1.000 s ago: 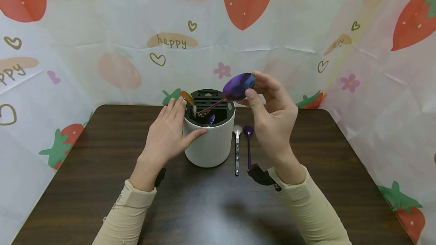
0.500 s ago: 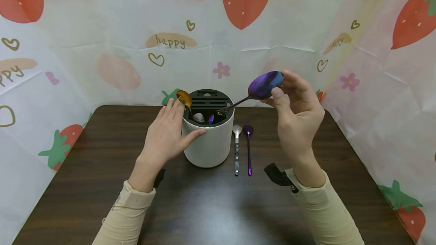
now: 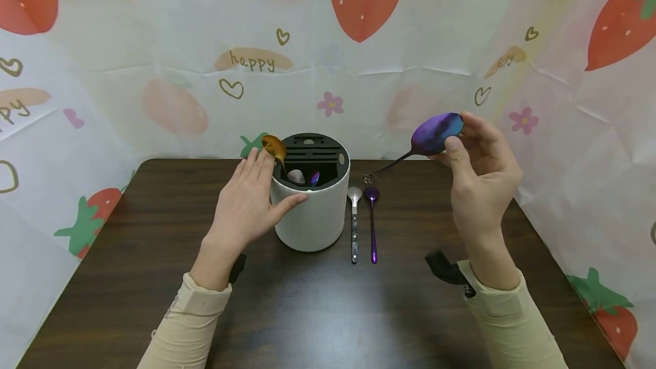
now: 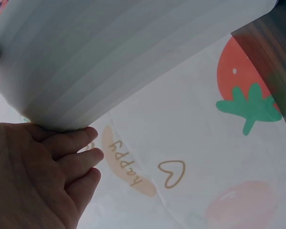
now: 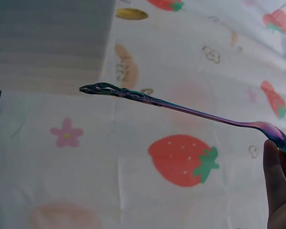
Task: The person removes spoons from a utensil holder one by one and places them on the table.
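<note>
My right hand pinches an iridescent purple-blue spoon by its bowl, up in the air right of the holder. The spoon's thin handle slants down to the left; its openwork end shows in the right wrist view. My left hand rests with straight fingers against the left side of a white round utensil holder with a black slotted top. Inside the front compartment stand a gold spoon, a silvery spoon and a small iridescent piece.
Right of the holder, two spoons lie side by side on the dark wooden table: a silver one with a patterned handle and a slim purple one. A strawberry-printed cloth hangs behind and at the sides.
My right hand has carried the iridescent spoon rightward, its handle end coming away from over the holder. My left hand has stayed at the holder.
</note>
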A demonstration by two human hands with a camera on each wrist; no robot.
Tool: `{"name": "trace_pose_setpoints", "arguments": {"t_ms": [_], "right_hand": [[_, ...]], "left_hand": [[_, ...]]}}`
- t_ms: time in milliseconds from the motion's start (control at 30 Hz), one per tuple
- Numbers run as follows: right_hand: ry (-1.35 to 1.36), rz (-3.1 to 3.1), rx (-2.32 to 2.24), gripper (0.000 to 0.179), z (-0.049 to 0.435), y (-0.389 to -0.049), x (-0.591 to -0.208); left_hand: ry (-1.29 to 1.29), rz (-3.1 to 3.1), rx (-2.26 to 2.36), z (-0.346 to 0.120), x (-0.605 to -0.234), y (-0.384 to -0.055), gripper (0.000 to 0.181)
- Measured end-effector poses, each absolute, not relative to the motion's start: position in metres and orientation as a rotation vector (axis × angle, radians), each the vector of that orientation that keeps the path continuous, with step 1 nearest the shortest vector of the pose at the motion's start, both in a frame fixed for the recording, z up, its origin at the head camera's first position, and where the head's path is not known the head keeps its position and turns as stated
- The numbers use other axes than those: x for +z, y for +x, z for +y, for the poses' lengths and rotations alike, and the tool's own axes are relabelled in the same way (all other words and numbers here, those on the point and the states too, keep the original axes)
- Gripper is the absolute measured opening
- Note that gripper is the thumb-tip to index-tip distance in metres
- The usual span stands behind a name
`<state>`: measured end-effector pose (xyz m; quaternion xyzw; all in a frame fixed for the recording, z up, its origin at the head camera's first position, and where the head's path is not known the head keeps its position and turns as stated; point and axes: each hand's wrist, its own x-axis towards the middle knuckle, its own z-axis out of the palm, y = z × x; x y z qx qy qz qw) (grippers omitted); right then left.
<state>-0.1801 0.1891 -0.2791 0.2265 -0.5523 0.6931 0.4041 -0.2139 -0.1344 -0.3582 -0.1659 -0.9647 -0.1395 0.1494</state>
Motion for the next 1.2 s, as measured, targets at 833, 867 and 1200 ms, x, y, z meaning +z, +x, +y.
{"name": "trace_pose_setpoints", "arguments": {"t_ms": [833,867,1200], "right_hand": [[0.133,-2.078,1.694,0.031,0.234,-0.229,-0.390],[0.110,-2.093,1.708,0.031,0.235,-0.231,-0.393],[-0.139,-2.187,1.997,0.038,0.247,-0.257,-0.410]], "left_hand": [[-0.473,-2.767,-0.428,-0.137,-0.362,-0.213,0.107],[-0.472,-2.767,-0.428,-0.137,-0.362,-0.214,0.107],[-0.482,-2.755,-0.439,-0.135,-0.360,-0.213,0.107]]}}
